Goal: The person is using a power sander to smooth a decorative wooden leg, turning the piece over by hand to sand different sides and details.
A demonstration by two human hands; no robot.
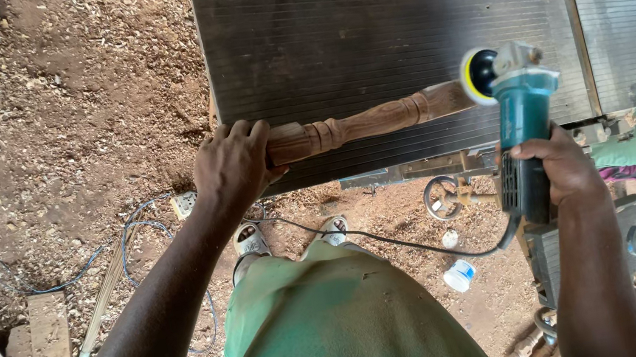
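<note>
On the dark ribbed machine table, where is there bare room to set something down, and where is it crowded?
The ribbed machine table is bare across its whole far part, from its left edge to the seam on the right, above the turned wooden spindle. The near edge is crowded: the left hand grips the spindle there, and the right hand holds the teal angle grinder at its end.

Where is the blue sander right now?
In the head view, the blue sander is on the right, gripped in the right hand, its disc touching the end of the wooden spindle over the dark table.

Head-worn view, steeply down, close
</note>
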